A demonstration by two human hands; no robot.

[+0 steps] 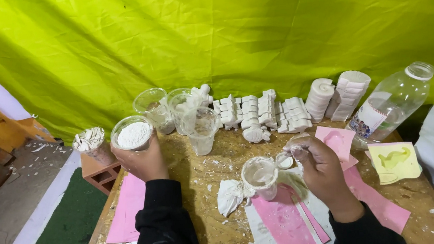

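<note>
My left hand (144, 161) grips a clear plastic cup of white powder (132, 134) at the table's left edge. My right hand (321, 169) holds a small spoon (284, 160) just right of a plaster-coated mixing cup (260, 176) at the table's middle. A crumpled white rag (229, 196) lies left of that cup. A pink mould (285, 221) lies under and in front of the cup.
Several empty clear cups (200, 129) and rows of white plaster casts (258, 113) line the back of the wooden table (212, 239). A tilted clear bottle (391, 102), pink mould (338, 141) and yellow mould (394, 160) sit at right. Green cloth hangs behind.
</note>
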